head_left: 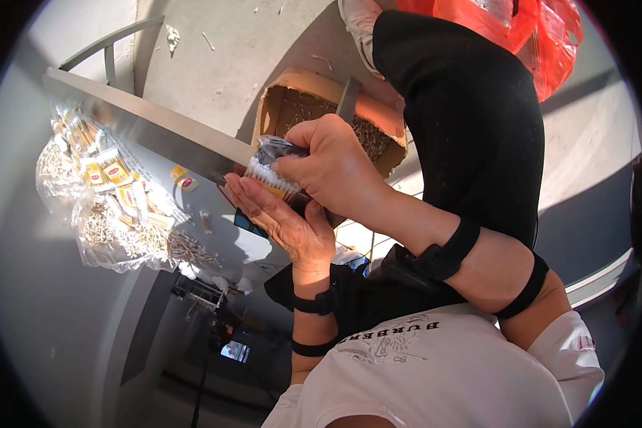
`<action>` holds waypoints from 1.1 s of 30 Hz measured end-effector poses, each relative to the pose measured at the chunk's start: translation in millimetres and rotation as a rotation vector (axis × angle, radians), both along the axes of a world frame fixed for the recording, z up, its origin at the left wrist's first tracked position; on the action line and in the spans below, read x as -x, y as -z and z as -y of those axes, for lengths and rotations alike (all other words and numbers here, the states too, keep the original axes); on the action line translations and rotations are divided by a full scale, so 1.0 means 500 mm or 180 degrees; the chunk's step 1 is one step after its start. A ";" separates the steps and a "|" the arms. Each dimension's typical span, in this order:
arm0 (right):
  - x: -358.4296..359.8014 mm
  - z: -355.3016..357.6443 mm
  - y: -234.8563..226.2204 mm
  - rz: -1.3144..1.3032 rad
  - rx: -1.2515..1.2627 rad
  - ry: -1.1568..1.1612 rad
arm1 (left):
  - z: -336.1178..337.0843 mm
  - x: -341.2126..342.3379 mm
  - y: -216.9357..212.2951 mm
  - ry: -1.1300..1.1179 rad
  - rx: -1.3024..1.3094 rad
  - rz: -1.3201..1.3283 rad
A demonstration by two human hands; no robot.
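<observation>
A small clear plastic pack of cotton swabs (264,173) with white tips and a yellow lower edge is between my hands. My left hand (285,225) is palm up under the pack, its fingers stretched along the underside and supporting it. From above, my right hand (328,160) pinches at the pack's upper, crinkled film, the thumb pressed close to the white tips. Part of the pack is hidden by the right hand's fingers. Beneath the hands is an open cardboard box (269,114) holding many loose swab sticks.
On the table (157,150) at left lies a clear plastic bag (57,171) with yellow-labelled swab packs and heaps of loose swabs. A yellow label piece (184,179) lies beside it. Red plastic bags (553,53) stand at the upper right. Stray swabs (207,41) dot the floor.
</observation>
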State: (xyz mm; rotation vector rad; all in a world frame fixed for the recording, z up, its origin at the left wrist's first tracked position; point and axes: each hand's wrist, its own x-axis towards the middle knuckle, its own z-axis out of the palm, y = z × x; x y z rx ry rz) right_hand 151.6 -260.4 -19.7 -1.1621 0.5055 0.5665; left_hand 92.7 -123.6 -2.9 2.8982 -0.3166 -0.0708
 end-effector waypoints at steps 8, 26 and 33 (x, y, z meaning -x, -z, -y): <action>0.009 0.008 0.000 -0.0306 -0.0221 0.0060 | -0.003 0.004 0.000 -0.0021 0.0028 -0.0042; 0.011 0.020 -0.005 -0.0114 0.0122 -0.0306 | -0.003 0.006 0.002 0.0045 -0.0073 0.0100; 0.010 -0.018 0.023 0.0377 -0.0375 0.0437 | -0.004 0.022 -0.007 -0.0936 0.2405 0.0490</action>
